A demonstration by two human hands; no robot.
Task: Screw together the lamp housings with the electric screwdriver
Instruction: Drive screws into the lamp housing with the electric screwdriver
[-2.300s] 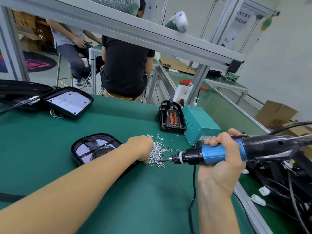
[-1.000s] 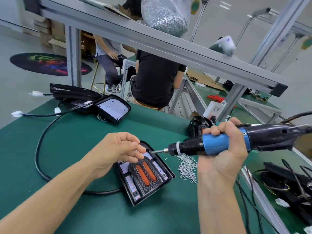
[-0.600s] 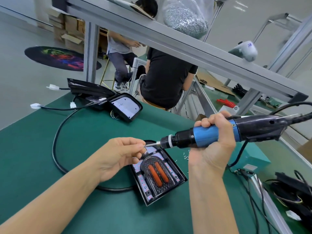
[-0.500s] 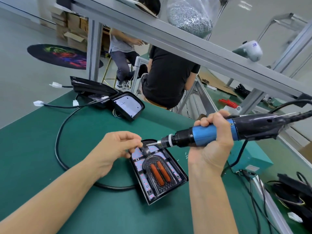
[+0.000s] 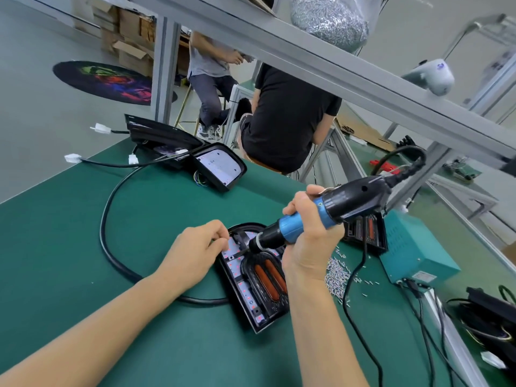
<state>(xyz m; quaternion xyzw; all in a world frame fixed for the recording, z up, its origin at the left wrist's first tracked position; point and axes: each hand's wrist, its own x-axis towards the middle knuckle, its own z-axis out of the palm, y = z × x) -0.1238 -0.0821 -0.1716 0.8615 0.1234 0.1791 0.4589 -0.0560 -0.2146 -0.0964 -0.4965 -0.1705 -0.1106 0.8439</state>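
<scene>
While left hand (image 5: 192, 255) pinches, fingers curled, at top edge of lamp housing (image 5: 251, 277) on green counter (image 5: 83, 247), maybe steadying screw, too small to tell. Right hand (image 5: 310, 241) wraps screwdriver (image 5: 321, 213), tip down on housing. Step: driving screw. Next: keep tool straight, press.

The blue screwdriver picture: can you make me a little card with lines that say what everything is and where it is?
right hand: gripping the electric screwdriver, tilted down to the left
screwdriver tip: on the upper left part of the lamp housing
left hand: fingers pinched at the housing's top left edge, beside the tip
lamp housing: black, two orange strips, flat on the green mat
loose screws: small pile right of the housing
teal box: far right of the pile
other housings: at the mat's far edge
black cable: loops left of the housing
</scene>
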